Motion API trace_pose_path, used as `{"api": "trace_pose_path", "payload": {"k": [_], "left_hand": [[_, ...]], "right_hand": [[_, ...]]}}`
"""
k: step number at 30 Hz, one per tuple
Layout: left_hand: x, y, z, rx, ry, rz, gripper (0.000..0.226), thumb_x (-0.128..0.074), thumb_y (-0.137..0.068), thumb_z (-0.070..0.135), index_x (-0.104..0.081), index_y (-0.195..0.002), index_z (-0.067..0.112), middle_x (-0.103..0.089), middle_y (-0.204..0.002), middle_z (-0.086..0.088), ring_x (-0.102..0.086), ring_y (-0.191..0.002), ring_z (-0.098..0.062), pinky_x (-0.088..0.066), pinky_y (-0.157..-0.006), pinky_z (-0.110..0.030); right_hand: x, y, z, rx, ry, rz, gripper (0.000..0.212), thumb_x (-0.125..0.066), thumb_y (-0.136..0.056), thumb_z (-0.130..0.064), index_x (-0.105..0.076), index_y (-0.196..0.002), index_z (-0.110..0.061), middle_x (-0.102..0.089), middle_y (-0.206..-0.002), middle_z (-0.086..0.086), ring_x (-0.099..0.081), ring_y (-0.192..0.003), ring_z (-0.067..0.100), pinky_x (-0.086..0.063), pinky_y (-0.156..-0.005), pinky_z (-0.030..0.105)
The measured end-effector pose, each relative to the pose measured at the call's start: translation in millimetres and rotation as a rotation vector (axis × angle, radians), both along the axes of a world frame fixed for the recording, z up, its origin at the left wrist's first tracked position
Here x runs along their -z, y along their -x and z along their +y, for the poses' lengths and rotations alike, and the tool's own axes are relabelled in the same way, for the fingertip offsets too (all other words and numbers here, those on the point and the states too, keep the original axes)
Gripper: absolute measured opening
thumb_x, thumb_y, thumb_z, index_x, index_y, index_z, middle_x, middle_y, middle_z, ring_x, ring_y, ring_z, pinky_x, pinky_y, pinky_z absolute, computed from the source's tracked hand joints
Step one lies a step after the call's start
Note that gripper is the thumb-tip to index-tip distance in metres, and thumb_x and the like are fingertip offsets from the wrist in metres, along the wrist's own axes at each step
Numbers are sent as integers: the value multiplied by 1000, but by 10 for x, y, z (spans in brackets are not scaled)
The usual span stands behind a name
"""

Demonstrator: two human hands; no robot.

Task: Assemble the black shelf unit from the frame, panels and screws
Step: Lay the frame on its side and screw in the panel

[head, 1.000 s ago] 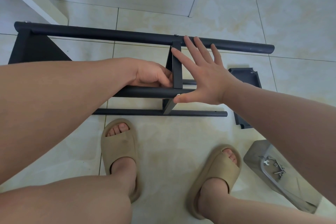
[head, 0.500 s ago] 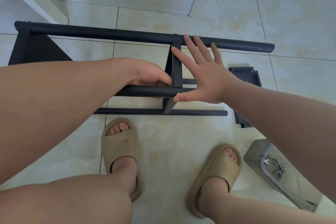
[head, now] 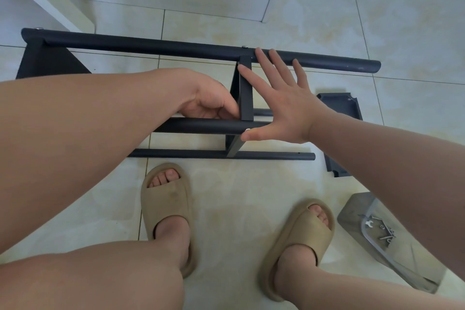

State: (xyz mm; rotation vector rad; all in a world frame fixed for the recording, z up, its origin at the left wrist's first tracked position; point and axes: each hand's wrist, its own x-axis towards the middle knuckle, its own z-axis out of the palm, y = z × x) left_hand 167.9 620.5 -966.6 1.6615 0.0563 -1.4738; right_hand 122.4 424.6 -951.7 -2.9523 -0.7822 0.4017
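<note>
steadying the black tubular metal frame [head: 151, 45], lying on its side on the pale tile floor [head: 239, 196] just past the feet.
a clear plastic bag of screws [head: 385, 231] sits nearby on the right. the frame looks stiff, fairly light and smooth-painted, so best gripped on a tube beside a joint. the left hand [head: 211, 100] curls at the thin black panel [head: 245, 93]; whether it pinches anything i cannot tell. the right hand [head: 281, 98] is spread flat against the panel.

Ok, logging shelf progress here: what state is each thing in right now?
Frame, partly built, on its side on the floor.
Middle panel, upright within the frame.
Right hand, open, flat against the middle panel.
Left hand, fingers curled beside that panel; grip unclear.
Loose panel, flat on the floor.
Screws, loose in clear packaging.
</note>
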Motion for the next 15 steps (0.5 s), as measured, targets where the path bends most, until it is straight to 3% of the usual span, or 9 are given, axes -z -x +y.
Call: {"api": "trace_pose_path", "payload": {"k": [9,12,15], "left_hand": [[-17,-3,-1,-12,23,-3,17,-59,-94,3,-71,-105,6,-75,-96,-10,-69,-94,-21,-49,-100,-36],[20,23,21,-7,51,-8,15,-58,-95,8,-73,-95,10,-75,-89,-6,-69,-83,-17,-51,-92,-33],[64,58,35,-33,83,43,22,-53,-99,15,-71,-86,13,-72,-75,-1,-65,-64,-11,-50,-73,-29]], "right_hand": [[-14,1,2,1,12,5,120,-29,-64,-100,11,-159,-40,23,-167,1,23,-153,24,9,-122,59],[-18,-1,3,2,16,5,119,-30,-64,-100,11,-158,-40,23,-167,1,23,-153,24,9,-122,59],[-19,0,4,3,10,9,119,-31,-64,-100,11,-159,-40,23,-167,1,23,-153,24,9,-122,59]]}}
